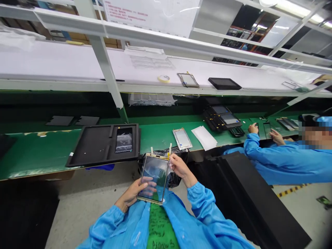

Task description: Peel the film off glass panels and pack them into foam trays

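Note:
My left hand (131,195) grips a gold-framed glass screen panel (153,178) from below, with fingers showing through the glass. My right hand (179,166) pinches the panel's top right corner, where a small yellow tab (170,148) sticks up. The panel is held tilted above my lap, just in front of the green bench edge. A black foam tray (90,147) lies on the bench to the left and holds another screen (123,139). A further gold-framed panel (182,138) lies on the bench beyond my right hand.
White sheets (204,137) lie next to that panel. A stack of black trays with screens (223,120) stands further right. A co-worker in a blue coat (285,162) works at the right. Black foam trays (246,197) are stacked beside me. A tape roll (164,79) sits on the shelf.

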Available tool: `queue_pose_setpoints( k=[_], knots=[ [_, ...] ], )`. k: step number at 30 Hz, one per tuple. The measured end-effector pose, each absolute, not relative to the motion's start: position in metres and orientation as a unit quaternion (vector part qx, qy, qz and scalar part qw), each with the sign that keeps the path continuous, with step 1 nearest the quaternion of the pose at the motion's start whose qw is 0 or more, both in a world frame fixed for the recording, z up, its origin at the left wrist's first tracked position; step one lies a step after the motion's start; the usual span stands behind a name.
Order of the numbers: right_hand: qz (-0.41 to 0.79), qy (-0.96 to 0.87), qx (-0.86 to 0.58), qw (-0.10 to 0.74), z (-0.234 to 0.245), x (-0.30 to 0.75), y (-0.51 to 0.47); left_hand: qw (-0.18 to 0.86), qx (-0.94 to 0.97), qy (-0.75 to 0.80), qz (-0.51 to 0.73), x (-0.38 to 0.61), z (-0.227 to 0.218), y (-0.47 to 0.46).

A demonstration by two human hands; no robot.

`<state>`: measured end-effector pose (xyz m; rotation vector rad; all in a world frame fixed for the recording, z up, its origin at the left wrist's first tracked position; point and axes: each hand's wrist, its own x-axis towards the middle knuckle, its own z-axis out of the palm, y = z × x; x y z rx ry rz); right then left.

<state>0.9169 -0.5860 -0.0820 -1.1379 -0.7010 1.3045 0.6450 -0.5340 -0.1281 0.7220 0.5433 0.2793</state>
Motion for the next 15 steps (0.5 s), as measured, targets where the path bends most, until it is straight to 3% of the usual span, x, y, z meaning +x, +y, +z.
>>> queue_pose_setpoints(
  k=[3,8,12,15],
  knots=[
    [0.557,-0.301,-0.509,0.583,-0.1,0.9,-0.588,0.887,0.356,0.267,0.122,0.632,-0.132,-0.528],
    [0.543,-0.324,-0.614,0.472,-0.139,0.872,-0.611,0.905,0.296,0.276,0.134,0.609,-0.137,-0.522],
    [0.654,-0.189,-0.542,0.492,-0.168,0.852,-0.643,0.869,0.283,0.376,0.153,0.593,-0.147,-0.522],
    [0.618,-0.119,-0.599,0.495,-0.193,0.853,-0.655,0.84,0.279,0.449,0.124,0.596,-0.159,-0.524]
  ],
)
